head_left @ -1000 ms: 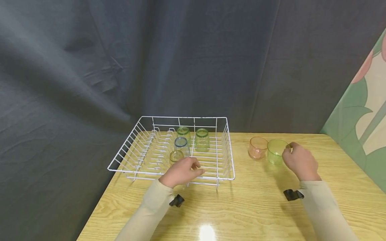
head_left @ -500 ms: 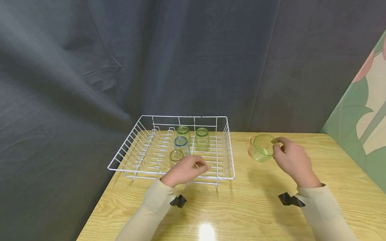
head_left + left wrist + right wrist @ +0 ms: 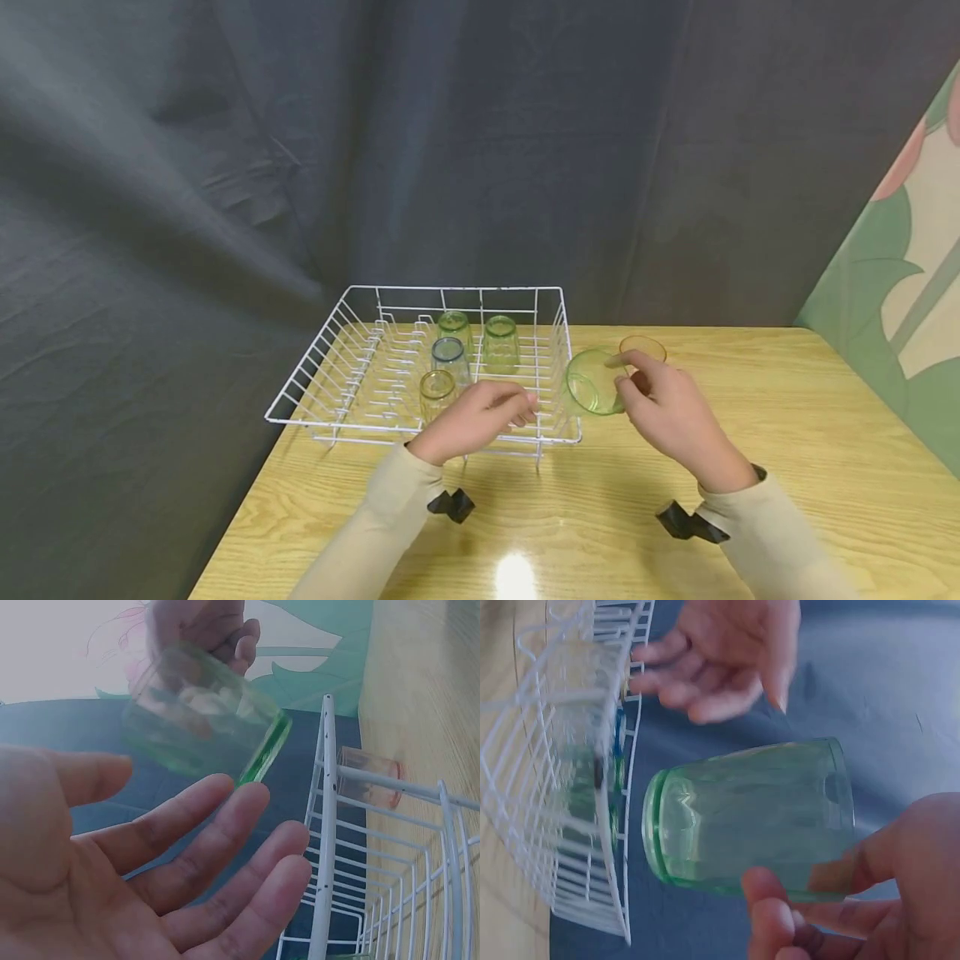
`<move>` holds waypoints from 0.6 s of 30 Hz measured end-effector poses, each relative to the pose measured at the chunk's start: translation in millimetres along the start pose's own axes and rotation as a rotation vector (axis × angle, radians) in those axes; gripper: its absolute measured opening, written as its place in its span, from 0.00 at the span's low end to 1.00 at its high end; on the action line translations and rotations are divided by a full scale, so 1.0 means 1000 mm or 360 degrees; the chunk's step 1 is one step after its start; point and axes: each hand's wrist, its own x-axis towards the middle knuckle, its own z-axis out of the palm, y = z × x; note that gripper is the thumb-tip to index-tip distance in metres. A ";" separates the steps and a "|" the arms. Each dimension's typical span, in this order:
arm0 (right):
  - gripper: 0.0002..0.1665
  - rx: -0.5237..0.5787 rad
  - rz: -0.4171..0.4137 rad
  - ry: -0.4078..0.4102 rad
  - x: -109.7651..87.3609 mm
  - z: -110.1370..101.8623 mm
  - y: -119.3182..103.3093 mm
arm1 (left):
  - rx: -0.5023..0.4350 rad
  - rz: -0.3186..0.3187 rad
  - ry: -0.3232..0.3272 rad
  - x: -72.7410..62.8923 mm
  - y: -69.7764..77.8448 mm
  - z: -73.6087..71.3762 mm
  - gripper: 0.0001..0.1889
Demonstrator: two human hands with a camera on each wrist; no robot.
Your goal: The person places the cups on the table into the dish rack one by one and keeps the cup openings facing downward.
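A green cup [image 3: 596,383] is held in the air just off the right side of the rack [image 3: 324,825]. It is gripped near its wide mouth by the curled thumb and fingers of the right hand [image 3: 671,408]; the cup is tilted, and its thick base is pointed down toward the table side. In the head view the rack's right rim is overlapped by the cup's edge, while in the right wrist view a gap is seen between base and wire.

The left hand [image 3: 476,417] is held over the front rim of the rack, fingers loosely spread and nothing grasped. A small space is left between its fingers and the green cup.

An orange cup [image 3: 642,345] is set on the table [image 3: 570,533] behind the right hand, by which it is partly hidden.

In the rack, four tumblers are stood near the middle: two green ones at the back, a blue-rimmed one in front of them, and a yellow one [image 3: 437,390] close to the left hand. To their right, open wire floor is seen up to the right rim. Wood is seen in front of the rack, and the table's back edge is bordered by a dark curtain [image 3: 525,150].
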 end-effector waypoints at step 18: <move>0.15 0.0026 -0.0303 0.0186 -0.008 0.042 -0.013 | -0.0104 -0.0232 0.0080 0.009 -0.004 0.000 0.33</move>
